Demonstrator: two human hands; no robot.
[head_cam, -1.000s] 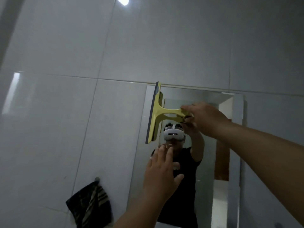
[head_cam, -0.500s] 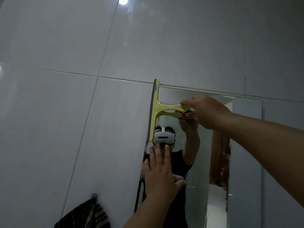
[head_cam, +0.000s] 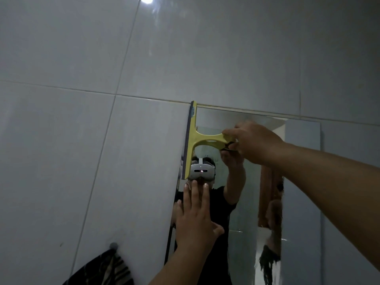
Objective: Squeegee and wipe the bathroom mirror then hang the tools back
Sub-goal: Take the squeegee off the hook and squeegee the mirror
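A yellow squeegee (head_cam: pixel 194 140) stands with its blade upright along the top left edge of the wall mirror (head_cam: pixel 250 198). My right hand (head_cam: pixel 253 142) grips its handle from the right. My left hand (head_cam: pixel 195 214) lies flat on the glass below the squeegee, fingers spread and pointing up, holding nothing. A dark striped cloth (head_cam: pixel 104 270) hangs from a round wall hook (head_cam: pixel 113 246) at the lower left of the mirror.
Large pale grey wall tiles (head_cam: pixel 82 161) surround the mirror on all sides. The glass reflects a person in a black shirt with a white headset and a doorway behind.
The squeegee has slid left, from a little inside the glass to the mirror's left edge. My left hand has stayed flat on the glass. The view has shifted slightly.
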